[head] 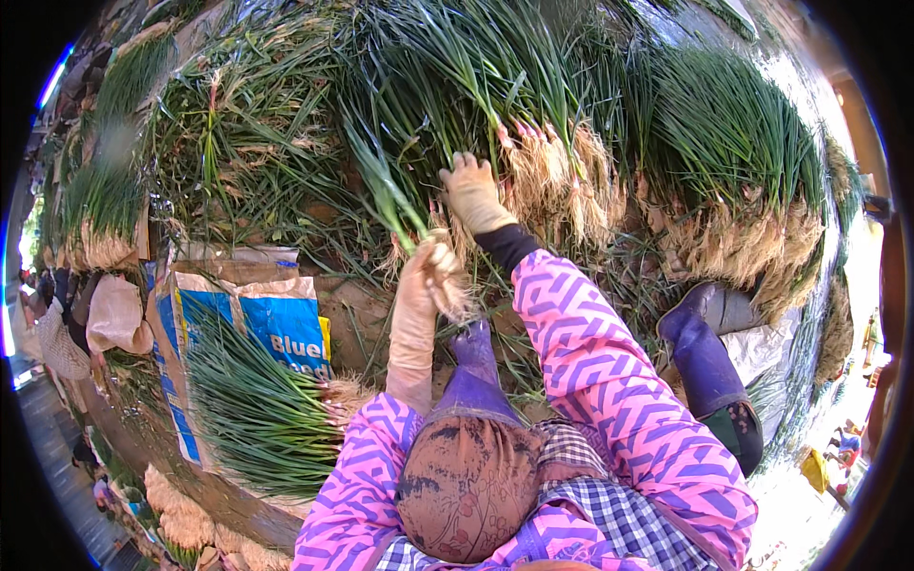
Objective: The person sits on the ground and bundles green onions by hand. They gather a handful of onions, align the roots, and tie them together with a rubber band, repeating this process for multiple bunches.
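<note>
My left hand, in a pale glove, grips a few spring onions near their root end. Their leaves point up and away, and the pale roots hang below my fingers. Just right of it, my gloved right hand rests on the leaves of a large heap of spring onions. Its fingertips are partly among the leaves, so whether it grasps any is unclear. Beside this hand, a thick cluster of onions shows pinkish stem bases and tan roots.
A neat spring onion bundle lies on a blue printed sack at left. Loose leaves litter the upper left. Another root-on bundle sits at right. My purple boots flank the work area. People are visible around the rim.
</note>
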Available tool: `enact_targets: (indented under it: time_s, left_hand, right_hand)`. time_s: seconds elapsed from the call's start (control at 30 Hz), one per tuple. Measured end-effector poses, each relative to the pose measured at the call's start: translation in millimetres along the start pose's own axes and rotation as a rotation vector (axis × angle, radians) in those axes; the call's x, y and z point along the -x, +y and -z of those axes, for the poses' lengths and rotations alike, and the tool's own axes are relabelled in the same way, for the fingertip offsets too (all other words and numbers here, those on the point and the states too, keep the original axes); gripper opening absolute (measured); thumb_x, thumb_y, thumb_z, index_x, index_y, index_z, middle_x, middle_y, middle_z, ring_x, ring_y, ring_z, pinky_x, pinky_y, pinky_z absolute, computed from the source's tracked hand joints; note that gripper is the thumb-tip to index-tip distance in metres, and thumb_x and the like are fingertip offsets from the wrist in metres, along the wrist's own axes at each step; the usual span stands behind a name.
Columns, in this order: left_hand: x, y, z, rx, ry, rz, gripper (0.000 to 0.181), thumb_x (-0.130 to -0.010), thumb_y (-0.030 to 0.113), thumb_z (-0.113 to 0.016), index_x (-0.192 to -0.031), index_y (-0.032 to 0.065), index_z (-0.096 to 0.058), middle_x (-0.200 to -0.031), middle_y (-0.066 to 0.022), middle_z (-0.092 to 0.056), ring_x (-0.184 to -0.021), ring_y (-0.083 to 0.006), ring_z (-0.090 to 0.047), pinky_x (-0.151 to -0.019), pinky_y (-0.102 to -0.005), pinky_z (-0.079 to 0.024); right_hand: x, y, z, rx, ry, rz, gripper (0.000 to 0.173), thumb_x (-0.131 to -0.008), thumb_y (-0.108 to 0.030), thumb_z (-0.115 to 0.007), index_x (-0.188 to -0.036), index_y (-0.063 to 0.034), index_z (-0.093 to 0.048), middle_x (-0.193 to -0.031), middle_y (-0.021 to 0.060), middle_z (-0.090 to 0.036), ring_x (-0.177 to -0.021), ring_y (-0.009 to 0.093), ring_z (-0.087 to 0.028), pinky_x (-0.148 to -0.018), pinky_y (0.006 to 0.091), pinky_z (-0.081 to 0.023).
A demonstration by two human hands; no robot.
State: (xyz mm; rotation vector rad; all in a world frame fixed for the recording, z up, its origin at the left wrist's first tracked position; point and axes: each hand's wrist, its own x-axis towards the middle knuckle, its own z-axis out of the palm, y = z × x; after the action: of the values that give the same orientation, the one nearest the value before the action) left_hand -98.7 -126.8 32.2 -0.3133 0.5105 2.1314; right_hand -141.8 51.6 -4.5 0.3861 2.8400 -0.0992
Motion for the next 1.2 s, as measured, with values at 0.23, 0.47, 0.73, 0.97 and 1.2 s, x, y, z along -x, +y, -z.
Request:
enact_targets:
  time_s: [0.23, 0.47, 0.73, 0.97, 1.2]
  left_hand:
    - [36, 88, -14, 0.190, -0.659, -0.409, 0.020, -0.088, 0.016, -0.067, -0.099, 0.0072, -0.054, -0.058, 0.0045, -0.048, -0.049, -0.0077, -0.047, -0.051, -0.0230, -0.042]
    - [-20, 28, -14, -0.259, -0.199, -0.024, 0.040, -0.082, 0.017, -0.073, -0.116, 0.0016, -0.059, -0.057, 0.0060, -0.041, -0.047, -0.0060, -0.038, -0.044, -0.0212, -0.035]
    - [-42, -21, 12, -0.247, 0.036, 0.054, 0.027, -0.093, 0.013, -0.058, -0.116, -0.0006, -0.060, -0.097, -0.0109, -0.069, -0.089, -0.0193, -0.067, -0.071, -0.0231, -0.054]
    - [-21, -45, 39, -0.270, 0.202, 0.109, 0.028, -0.092, 0.017, -0.062, -0.113, -0.0015, -0.063, -0.086, -0.0092, -0.068, -0.070, -0.0158, -0.061, -0.061, -0.0242, -0.049]
    - [5, -67, 39, -0.396, 0.324, 0.026, 0.018, -0.086, 0.018, -0.070, -0.089, 0.0006, -0.068, -0.066, -0.0015, -0.063, -0.048, -0.0065, -0.050, -0.043, -0.0191, -0.034]
  right_hand:
    - [127, 5, -17, 0.162, 0.188, 0.426, 0.034, -0.090, -0.026, -0.057, -0.119, -0.0101, -0.059, -0.118, 0.0085, -0.059, -0.106, 0.024, -0.060, -0.088, 0.0441, -0.049]
    - [68, 84, 28, -0.161, 0.558, -0.071, 0.029, -0.091, -0.030, -0.060, -0.113, -0.0104, -0.060, -0.090, 0.0047, -0.069, -0.066, 0.016, -0.061, -0.058, 0.0274, -0.050]
    - [113, 47, 36, -0.485, 0.687, 0.112, 0.016, -0.081, -0.024, -0.070, -0.085, -0.0093, -0.064, -0.068, 0.0067, -0.061, -0.056, 0.021, -0.059, -0.052, 0.0359, -0.047]
    - [165, 39, 11, -1.585, -0.317, -0.411, 0.042, -0.093, -0.033, -0.059, -0.124, -0.0046, -0.058, -0.108, 0.0083, -0.065, -0.094, 0.015, -0.062, -0.082, 0.0282, -0.049]
    - [108, -6, -21, -1.876, -0.065, -0.581, 0.027, -0.093, -0.024, -0.061, -0.109, -0.0023, -0.064, -0.081, 0.0015, -0.064, -0.066, 0.010, -0.057, -0.060, 0.0238, -0.045]
